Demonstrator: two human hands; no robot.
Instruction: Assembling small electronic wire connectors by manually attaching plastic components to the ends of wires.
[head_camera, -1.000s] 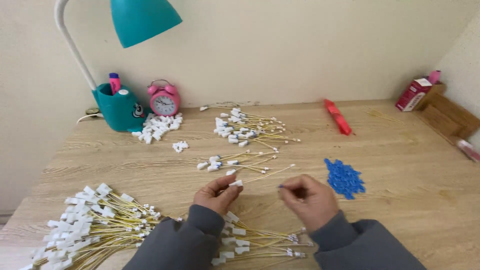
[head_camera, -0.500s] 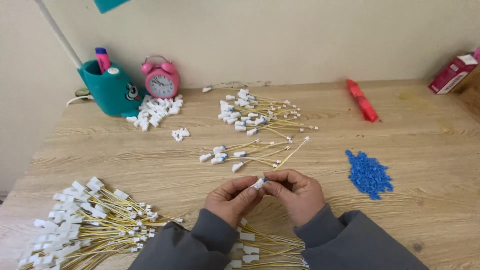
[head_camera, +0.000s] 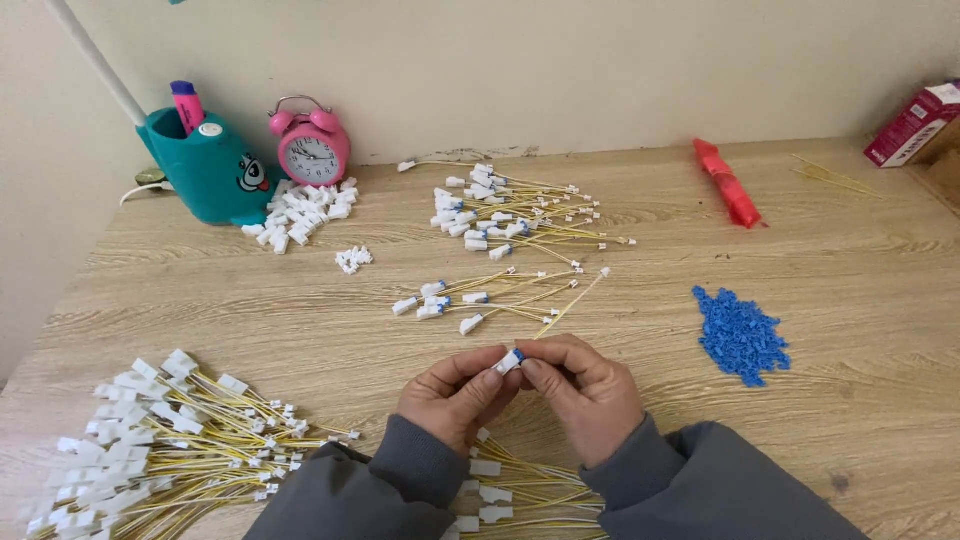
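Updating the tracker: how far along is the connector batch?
Done: two groups of yellow leads with blue-capped white plugs. In hand: left hand and right hand pinch one white plug with blue insert. Left: big uncapped lead pile, blue inserts heap.

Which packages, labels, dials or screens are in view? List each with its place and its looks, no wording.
Red carton: far right edge of the table by the wall, a boxy pack lying tilted, red with white panels.
Red wrapper: right of centre near the wall, long, flat, bright red.
Alarm clock: far left by the wall, round, pink, white dial with twin bells.
Teal holder: left of the clock, teal, with a cartoon eye sticker on its side.
No screens.
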